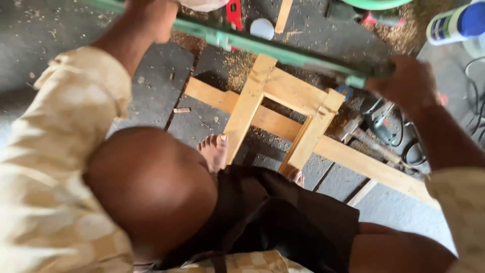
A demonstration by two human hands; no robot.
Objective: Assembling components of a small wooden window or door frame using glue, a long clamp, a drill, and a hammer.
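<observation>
My left hand (149, 17) grips one end of a long green bar clamp (283, 52) at the top left. My right hand (406, 81) holds its other end at the right. The green clamp runs slanted across the top of a pale wooden frame (283, 108) made of joined slats. The frame stands on the concrete floor between my knees, and my bare foot (214, 150) rests beside one of its uprights.
Sawdust lies scattered on the grey floor (151, 91). A power tool (391, 126) with a black cable sits at the right behind the frame. A white and blue bottle (454, 23) lies at the top right. A red tool (234, 12) and a loose wood strip (283, 15) are at the top.
</observation>
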